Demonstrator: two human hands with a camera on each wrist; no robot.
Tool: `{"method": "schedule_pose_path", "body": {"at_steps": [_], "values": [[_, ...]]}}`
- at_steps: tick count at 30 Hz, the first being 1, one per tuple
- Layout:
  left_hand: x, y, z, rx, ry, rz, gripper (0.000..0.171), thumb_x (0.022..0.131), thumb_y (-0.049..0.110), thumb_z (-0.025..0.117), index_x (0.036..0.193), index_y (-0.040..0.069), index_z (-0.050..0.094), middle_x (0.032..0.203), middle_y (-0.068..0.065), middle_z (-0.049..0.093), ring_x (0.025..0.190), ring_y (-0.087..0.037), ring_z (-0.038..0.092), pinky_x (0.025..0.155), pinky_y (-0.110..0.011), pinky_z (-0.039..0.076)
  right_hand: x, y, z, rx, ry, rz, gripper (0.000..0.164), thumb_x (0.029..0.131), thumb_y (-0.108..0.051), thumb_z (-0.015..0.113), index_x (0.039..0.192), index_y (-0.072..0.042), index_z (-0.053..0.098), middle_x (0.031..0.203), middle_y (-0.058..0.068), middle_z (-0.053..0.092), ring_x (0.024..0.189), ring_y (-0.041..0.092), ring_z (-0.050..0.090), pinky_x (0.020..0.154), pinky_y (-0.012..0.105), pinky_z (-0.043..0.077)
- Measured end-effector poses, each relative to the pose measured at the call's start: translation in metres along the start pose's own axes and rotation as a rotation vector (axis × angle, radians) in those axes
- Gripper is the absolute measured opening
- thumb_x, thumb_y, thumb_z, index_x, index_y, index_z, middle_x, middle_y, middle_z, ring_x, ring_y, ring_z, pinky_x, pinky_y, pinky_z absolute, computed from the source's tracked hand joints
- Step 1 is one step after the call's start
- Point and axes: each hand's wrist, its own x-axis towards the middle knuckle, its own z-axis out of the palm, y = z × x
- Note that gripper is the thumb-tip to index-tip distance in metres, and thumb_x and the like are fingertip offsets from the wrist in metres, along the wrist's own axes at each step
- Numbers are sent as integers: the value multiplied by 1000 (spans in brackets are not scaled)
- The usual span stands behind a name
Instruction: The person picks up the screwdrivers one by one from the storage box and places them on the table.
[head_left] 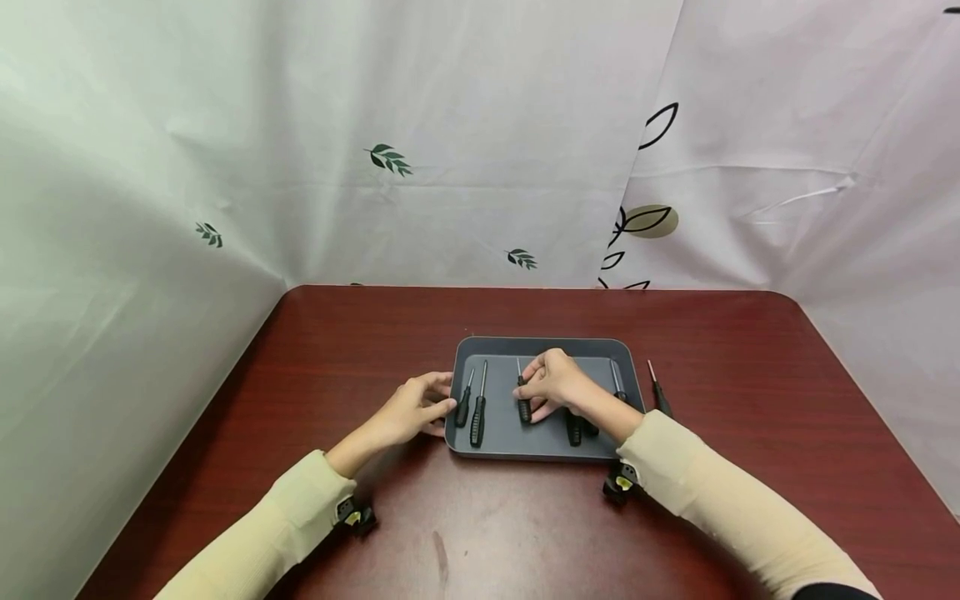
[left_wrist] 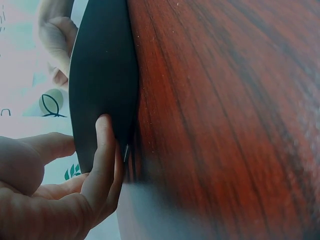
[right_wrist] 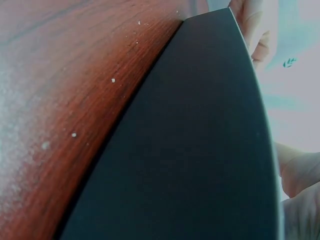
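A dark grey rectangular tray sits on the table with several black-handled screwdrivers in it. At its left side, my left hand holds the wall, thumb at the rim and fingers against the outside. In the left wrist view those fingers lie along the tray's outer wall. Over the middle of the tray, my right hand pinches a screwdriver by its black handle, shaft pointing away. A short screwdriver and a longer one lie at the left. The right forearm partly hides others, including a screwdriver.
Outside the tray, another screwdriver lies on the reddish-brown table to the right. Pale curtains with leaf prints hang behind and beside the table. The tray's outer wall fills much of the right wrist view.
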Motion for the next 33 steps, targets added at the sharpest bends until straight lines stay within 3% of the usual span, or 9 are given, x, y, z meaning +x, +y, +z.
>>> {"method": "schedule_pose_path", "body": {"at_steps": [33], "values": [[1, -2, -1, -27, -2, 0, 50, 99, -2, 58, 143, -14, 39, 121, -31, 55, 94, -32, 68, 66, -39, 63, -7, 3, -14, 72, -56, -49, 39, 86, 5, 74, 114, 12, 48, 79, 14, 64, 60, 20, 65, 58, 42, 62]]}}
